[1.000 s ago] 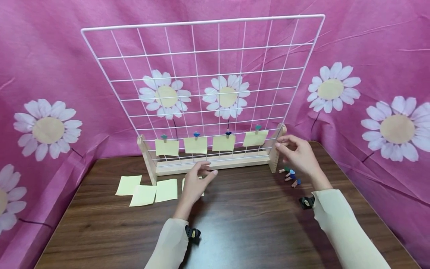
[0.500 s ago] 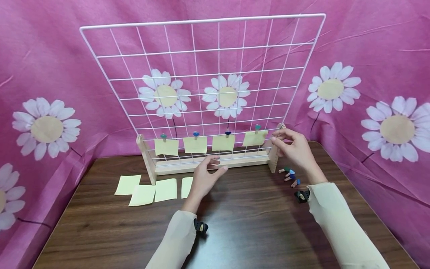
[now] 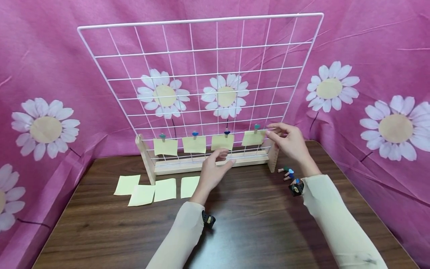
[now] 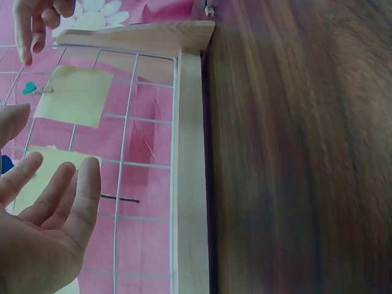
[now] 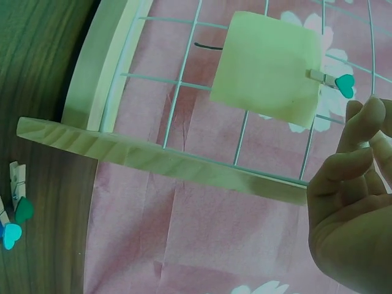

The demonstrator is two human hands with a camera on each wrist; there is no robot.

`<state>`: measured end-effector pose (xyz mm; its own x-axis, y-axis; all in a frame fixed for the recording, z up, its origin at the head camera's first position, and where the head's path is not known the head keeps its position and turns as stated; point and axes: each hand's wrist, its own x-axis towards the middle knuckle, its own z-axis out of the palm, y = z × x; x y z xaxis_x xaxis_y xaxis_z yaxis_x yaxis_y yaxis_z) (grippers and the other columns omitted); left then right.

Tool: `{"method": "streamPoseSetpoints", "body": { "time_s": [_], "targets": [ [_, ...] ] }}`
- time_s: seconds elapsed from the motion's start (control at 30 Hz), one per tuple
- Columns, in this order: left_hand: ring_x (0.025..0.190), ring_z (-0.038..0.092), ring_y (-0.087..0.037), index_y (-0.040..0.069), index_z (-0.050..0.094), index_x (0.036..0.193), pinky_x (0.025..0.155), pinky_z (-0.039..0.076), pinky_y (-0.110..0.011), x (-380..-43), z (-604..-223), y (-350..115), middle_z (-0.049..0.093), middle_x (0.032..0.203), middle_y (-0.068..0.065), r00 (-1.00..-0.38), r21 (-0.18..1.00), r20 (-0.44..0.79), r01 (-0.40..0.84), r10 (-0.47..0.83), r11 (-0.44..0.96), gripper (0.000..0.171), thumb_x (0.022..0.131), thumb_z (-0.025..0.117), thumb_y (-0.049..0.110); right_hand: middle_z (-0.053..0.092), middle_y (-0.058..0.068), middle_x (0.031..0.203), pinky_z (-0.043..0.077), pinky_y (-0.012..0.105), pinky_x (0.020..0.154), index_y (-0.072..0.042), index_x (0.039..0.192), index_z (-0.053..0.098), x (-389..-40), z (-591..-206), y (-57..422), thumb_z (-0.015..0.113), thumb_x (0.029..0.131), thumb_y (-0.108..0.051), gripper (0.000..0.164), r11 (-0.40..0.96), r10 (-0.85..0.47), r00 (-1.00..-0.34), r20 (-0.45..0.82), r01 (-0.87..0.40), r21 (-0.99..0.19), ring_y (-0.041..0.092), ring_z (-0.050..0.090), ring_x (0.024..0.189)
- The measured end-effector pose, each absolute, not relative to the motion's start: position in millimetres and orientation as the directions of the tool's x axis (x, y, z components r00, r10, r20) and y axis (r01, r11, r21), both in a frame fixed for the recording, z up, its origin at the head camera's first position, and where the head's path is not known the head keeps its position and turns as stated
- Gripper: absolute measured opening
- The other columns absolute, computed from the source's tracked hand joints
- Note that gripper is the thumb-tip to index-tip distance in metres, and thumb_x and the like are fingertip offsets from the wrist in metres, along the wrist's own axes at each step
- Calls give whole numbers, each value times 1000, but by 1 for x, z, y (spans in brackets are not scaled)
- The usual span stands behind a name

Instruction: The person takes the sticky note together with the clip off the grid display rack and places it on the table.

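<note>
Yellow sticky notes hang in a row on the white wire grid (image 3: 216, 20), each under a small heart-topped clothespin. My right hand (image 3: 290, 144) is at the right end of the row, its bent fingertips beside the rightmost note (image 3: 252, 138) and its green-heart clothespin (image 3: 256, 127). In the right wrist view those fingertips sit close to the clothespin (image 5: 345, 86) without gripping it; I see nothing held. My left hand (image 3: 213, 170) hovers before the third note (image 3: 221, 142), fingers spread and apart from the thumb. The left wrist view shows this palm (image 4: 43, 245) holding nothing.
Several loose sticky notes (image 3: 141, 195) lie on the table's left side, one partly behind the left forearm. Loose clothespins (image 3: 289, 175) lie by the right foot of the wooden stand (image 3: 188, 167). A pink flowered cloth (image 3: 336, 37) hangs behind.
My right hand has moved left, from the stand's right upright to the edge of the rightmost note. My left hand has drifted right and slightly up, uncovering more of a loose note.
</note>
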<state>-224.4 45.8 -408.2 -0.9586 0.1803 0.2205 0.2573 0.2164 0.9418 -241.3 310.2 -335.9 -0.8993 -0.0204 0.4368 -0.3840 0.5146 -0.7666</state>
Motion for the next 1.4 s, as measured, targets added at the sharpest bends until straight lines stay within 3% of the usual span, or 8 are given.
{"method": "streamPoseSetpoints", "body": {
  "time_s": [0.1, 0.23, 0.37, 0.67, 1.03, 1.4],
  "targets": [
    [113, 63, -28, 8, 66, 130, 89, 55, -42, -225, -404, 52, 68, 122, -16, -958, 939, 223, 260, 178, 223, 42, 91, 75, 21, 67, -9, 75, 48, 23, 44, 4, 116, 71, -244, -335, 309, 71, 95, -8, 24, 510, -30, -900, 434, -388, -768, 11, 57, 48],
    [111, 64, -26, 11, 67, 127, 93, 52, -44, -226, -398, 60, 69, 120, -14, -957, 935, 233, 270, 175, 229, 37, 92, 74, 19, 69, 5, 78, 46, 24, 41, 7, 116, 70, -245, -332, 305, 71, 95, -5, 25, 507, -43, -902, 430, -390, -768, 10, 57, 46],
    [110, 65, -26, 10, 68, 126, 97, 50, -43, -230, -395, 66, 70, 117, -15, -959, 940, 237, 267, 155, 215, 36, 91, 74, 17, 71, 17, 83, 47, 24, 42, 7, 117, 69, -248, -330, 302, 72, 94, -7, 27, 502, -46, -904, 425, -389, -772, 10, 57, 46],
    [112, 67, -33, 3, 67, 128, 89, 56, -37, -235, -392, 78, 66, 124, -21, -973, 975, 178, 195, 148, 109, 41, 91, 76, 17, 71, 28, 93, 49, 23, 44, 7, 121, 68, -253, -329, 295, 71, 96, -10, 30, 490, -51, -915, 400, -372, -788, 11, 58, 47],
    [96, 70, -23, 10, 68, 127, 83, 56, -30, -244, -388, 92, 71, 117, -12, -986, 967, 129, 149, 110, 207, 41, 89, 77, 21, 73, 20, 87, 47, 22, 43, 1, 122, 70, -258, -329, 290, 71, 97, -15, 30, 578, -44, -913, 405, -354, -735, 8, 59, 46],
    [86, 71, -15, 15, 72, 123, 84, 53, -35, -250, -394, 104, 74, 112, -6, -988, 937, 152, 156, 37, 312, 35, 89, 77, 21, 75, 15, 85, 49, 23, 46, -4, 120, 73, -261, -327, 290, 70, 98, -18, 26, 655, -69, -921, 383, -331, -679, 10, 61, 50]
  ]
}}
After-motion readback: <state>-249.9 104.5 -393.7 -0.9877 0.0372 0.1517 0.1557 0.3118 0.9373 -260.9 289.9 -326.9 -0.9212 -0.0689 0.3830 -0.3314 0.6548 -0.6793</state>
